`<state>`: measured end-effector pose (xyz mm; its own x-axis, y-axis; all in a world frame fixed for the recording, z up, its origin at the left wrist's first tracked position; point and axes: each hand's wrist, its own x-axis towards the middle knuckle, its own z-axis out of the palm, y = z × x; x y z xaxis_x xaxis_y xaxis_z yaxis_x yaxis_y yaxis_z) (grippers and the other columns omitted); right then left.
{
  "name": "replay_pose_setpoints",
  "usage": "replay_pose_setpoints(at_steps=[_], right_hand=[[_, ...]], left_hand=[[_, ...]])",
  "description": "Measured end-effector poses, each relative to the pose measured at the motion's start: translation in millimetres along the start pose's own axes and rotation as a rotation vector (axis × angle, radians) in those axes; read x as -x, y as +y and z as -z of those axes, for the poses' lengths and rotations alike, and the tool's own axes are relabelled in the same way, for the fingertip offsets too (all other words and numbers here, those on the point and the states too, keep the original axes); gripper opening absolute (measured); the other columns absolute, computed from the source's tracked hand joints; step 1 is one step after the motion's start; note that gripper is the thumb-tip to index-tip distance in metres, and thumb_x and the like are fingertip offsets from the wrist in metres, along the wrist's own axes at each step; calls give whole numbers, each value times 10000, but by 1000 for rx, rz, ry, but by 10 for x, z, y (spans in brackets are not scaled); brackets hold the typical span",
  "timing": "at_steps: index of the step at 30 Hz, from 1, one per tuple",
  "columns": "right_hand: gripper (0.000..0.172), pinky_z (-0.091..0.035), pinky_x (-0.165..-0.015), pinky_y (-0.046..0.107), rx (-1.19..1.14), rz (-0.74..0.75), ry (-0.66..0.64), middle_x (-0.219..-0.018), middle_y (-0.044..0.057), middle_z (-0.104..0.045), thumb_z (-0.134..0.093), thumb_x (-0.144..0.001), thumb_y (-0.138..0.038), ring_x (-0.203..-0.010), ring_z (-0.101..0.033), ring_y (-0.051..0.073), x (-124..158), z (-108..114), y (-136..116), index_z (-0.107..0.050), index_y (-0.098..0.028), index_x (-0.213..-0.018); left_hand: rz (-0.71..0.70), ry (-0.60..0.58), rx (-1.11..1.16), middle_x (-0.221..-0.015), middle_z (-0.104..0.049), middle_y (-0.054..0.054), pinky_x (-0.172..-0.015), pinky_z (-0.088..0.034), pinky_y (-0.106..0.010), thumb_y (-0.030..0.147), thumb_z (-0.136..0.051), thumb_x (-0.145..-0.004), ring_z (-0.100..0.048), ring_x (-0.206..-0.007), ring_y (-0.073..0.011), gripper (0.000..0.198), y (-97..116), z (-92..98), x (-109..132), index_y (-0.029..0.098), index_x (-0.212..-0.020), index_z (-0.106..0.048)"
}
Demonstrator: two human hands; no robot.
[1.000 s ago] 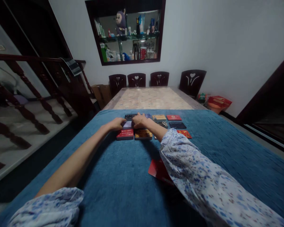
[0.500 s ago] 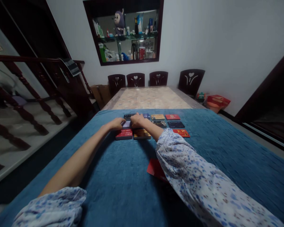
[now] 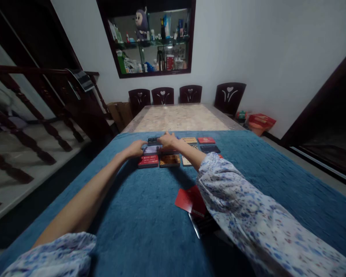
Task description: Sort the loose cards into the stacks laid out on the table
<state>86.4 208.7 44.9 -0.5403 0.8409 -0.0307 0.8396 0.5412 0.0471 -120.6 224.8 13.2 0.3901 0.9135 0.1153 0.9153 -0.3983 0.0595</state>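
Note:
Flat card stacks lie in rows on a blue cloth (image 3: 138, 215). My left hand (image 3: 136, 149) is closed at the left edge of a pale lilac card stack (image 3: 152, 150). At that stack's right edge is my right hand (image 3: 167, 141), its fingers bent down and their tips partly hidden. Nearer to me are a red card stack (image 3: 148, 161) and a gold-and-black card stack (image 3: 169, 161). Behind the lilac cards sits a dark card stack (image 3: 153, 140). My right forearm partly covers other stacks.
A loose red card (image 3: 190, 200) overlaps dark cards (image 3: 203, 225) beside my right sleeve. On the right are a cream stack (image 3: 189, 140), a red stack (image 3: 206, 140) and a dark blue stack (image 3: 210, 149). Chairs (image 3: 162, 95) stand beyond the table; a railing (image 3: 20, 115) runs along the left.
The view has shifted slightly. Both hands stay around the lilac stack, moving only a little. My right sleeve has moved off more of the loose red card and the dark cards beneath it.

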Motion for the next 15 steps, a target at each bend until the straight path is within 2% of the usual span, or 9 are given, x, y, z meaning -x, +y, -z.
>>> replay_pose_setpoints(at_steps=[3,6,10,15], right_hand=[[366,-396,-950,541,41,38,98,-1264,168,-651,-619,-867,-365,-1235,-453,374,110,26,78,-687,-197,-1185],[264,-374,-900,475,51,50,189,-1187,147,-688,-555,-904,-290,-1190,-471,345,233,18,152,-720,-195,-1087],[256,-317,-829,401,44,60,296,-1088,134,-718,-483,-924,-213,-1125,-473,310,425,-12,239,-732,-185,-976],[249,-267,-792,373,26,84,356,-1004,118,-732,-485,-931,-203,-1077,-457,285,705,-63,330,-734,-186,-929]], left_hand=[[30,82,-18,-1050,-728,-62,-839,-524,-268,86,-529,-672,-671,-882,-201,533,-4,-25,27,160,-1172,-697],[28,169,-21,-983,-720,-76,-837,-518,-294,137,-517,-749,-654,-864,-209,375,53,-23,93,135,-1053,-737],[23,256,-14,-877,-707,-75,-789,-503,-301,205,-492,-843,-635,-822,-206,262,203,16,220,145,-857,-747],[-2,346,49,-831,-693,-96,-767,-486,-318,197,-501,-852,-615,-783,-212,242,435,40,347,132,-800,-728]])
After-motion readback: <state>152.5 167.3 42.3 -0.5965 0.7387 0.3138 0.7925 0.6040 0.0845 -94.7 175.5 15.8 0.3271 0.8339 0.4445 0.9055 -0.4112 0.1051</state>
